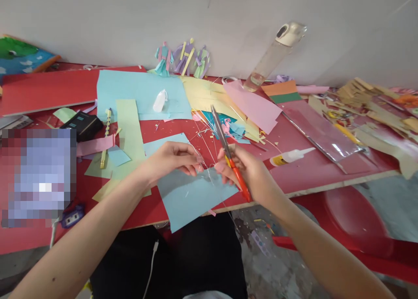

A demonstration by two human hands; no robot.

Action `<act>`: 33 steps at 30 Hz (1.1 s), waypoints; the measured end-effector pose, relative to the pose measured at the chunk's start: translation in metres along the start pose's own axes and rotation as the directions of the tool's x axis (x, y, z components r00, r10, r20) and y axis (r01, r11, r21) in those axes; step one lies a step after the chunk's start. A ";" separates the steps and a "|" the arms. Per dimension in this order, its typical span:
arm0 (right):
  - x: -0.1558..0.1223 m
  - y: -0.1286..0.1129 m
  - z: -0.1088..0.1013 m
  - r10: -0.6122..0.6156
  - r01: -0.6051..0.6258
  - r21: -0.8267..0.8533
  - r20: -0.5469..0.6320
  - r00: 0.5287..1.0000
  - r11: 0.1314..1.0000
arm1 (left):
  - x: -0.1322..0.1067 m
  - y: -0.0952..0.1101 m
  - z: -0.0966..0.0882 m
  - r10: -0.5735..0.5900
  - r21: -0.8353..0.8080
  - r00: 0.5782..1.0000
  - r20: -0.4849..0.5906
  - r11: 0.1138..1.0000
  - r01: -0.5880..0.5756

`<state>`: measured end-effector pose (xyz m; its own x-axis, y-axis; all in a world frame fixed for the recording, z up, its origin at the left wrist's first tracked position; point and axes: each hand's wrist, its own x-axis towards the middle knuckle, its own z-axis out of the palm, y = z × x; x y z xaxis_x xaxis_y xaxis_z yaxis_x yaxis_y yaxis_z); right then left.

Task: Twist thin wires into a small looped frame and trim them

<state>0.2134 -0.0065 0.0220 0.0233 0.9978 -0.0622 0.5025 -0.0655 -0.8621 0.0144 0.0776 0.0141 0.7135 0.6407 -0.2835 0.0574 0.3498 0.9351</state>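
My left hand point(173, 157) is closed in a pinch on a thin white thread point(210, 177), with the fingertips pressed together. Close on its right, my right hand point(250, 168) holds a pair of scissors point(224, 145) with orange-red handles against the palm, blades pointing up and away. The right fingertips also come together at the thread; whether they grip it is hard to tell. Both hands hover over a light blue sheet of paper point(192, 203) that overhangs the table's front edge. Beyond the scissor tips lie teal and pink paper scraps point(237, 129).
Three folded paper figures point(186, 57) lean against the wall beside a tilted water bottle point(269, 59). A glue bottle point(290, 157) lies at the right, a white dropper bottle point(160, 100) on blue paper. A pencil point(106, 137) and black box point(83, 125) lie left.
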 end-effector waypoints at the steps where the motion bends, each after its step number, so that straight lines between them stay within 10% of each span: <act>1: -0.004 0.004 -0.003 -0.069 0.061 -0.155 -0.051 0.996 0.986 | 0.000 0.000 -0.001 -0.005 -0.017 1.000 -0.025 1.000 0.005; 7: -0.025 0.023 -0.029 -0.611 0.303 -0.852 -0.024 0.791 0.427 | 0.001 -0.001 -0.004 -0.043 -0.068 0.993 -0.110 0.997 0.036; 13: -0.032 0.019 -0.047 -0.695 0.272 -0.962 0.201 0.690 -0.009 | 0.001 -0.001 -0.003 -0.045 -0.065 0.983 -0.179 0.997 0.034; 17: -0.033 0.016 -0.048 -0.688 0.244 -0.967 0.227 0.689 -0.075 | 0.000 0.001 -0.001 -0.048 -0.051 0.977 -0.207 0.998 0.038; 27: -0.035 0.007 -0.052 -0.489 0.229 -0.967 0.147 0.860 0.112 | -0.001 0.003 0.002 -0.065 -0.057 0.969 -0.239 0.997 0.053; 33: -0.034 -0.008 -0.055 -0.543 0.253 -0.962 0.265 0.797 -0.098 | 0.001 0.001 0.001 -0.063 -0.070 0.960 -0.273 0.996 0.045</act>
<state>0.2559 -0.0390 0.0589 -0.4834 0.8276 0.2854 0.7885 0.2700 0.5526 0.0161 0.0780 0.0149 0.4908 0.7797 -0.3888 0.0401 0.4256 0.9040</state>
